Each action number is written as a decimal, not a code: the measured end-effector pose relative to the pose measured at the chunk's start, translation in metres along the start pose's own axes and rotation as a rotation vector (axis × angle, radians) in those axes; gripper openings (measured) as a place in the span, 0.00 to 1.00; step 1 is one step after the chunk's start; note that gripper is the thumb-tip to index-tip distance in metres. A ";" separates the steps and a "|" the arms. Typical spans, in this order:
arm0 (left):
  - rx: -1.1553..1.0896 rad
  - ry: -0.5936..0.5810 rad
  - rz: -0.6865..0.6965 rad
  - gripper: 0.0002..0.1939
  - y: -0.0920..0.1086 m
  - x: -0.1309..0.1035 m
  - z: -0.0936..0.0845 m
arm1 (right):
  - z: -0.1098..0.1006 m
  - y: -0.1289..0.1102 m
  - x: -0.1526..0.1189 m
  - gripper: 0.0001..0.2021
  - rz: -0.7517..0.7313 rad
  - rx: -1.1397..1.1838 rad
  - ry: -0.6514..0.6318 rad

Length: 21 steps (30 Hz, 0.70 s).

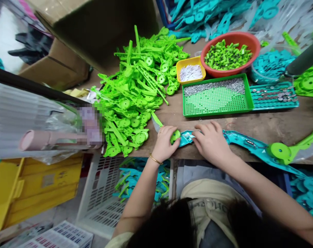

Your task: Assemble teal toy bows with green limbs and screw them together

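Observation:
My left hand [164, 143], with a thin bracelet at its wrist, is closed around the round end of a lime-green plastic part [175, 136]. That end sits against a turquoise plastic piece [186, 137] lying at the table's front edge. Over the turquoise piece bends my right hand [210, 142], its thumb and fingertips together on it; whatever tiny thing they may pinch is hidden. To the right of that hand, a second turquoise piece [245, 140] stretches along the edge, a green round-ended part [280, 152] resting on it.
Beyond my hands is a green tray [218, 112] of small metal bits. Behind it stand a yellow dish [180, 63] and a red bowl [230, 70] of green pieces. Green parts [135, 100] are heaped to the left. A white crate [94, 186] stands below the edge.

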State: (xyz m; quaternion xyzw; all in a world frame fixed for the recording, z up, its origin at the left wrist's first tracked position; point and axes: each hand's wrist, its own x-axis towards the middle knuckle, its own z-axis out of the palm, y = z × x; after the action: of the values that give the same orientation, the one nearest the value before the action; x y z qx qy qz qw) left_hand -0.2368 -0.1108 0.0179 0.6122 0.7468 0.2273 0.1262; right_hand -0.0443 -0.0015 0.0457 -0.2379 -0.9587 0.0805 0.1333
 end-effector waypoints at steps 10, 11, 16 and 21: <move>0.054 -0.019 0.015 0.15 0.016 -0.002 0.003 | 0.032 -0.010 0.019 0.11 0.064 0.109 -0.117; 0.069 -0.018 0.018 0.15 0.018 -0.003 0.005 | 0.033 -0.008 0.018 0.11 0.062 0.124 -0.117; 0.083 0.004 0.031 0.16 0.019 -0.004 0.012 | 0.038 0.001 0.014 0.08 0.016 0.192 -0.099; 0.098 0.022 0.074 0.16 0.015 -0.007 0.014 | 0.037 0.006 0.011 0.10 -0.017 0.198 -0.061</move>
State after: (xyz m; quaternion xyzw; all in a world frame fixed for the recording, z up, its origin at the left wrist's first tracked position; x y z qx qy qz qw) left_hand -0.2159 -0.1128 0.0128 0.6423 0.7352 0.2016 0.0791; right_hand -0.0620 0.0056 0.0114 -0.2128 -0.9517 0.1807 0.1276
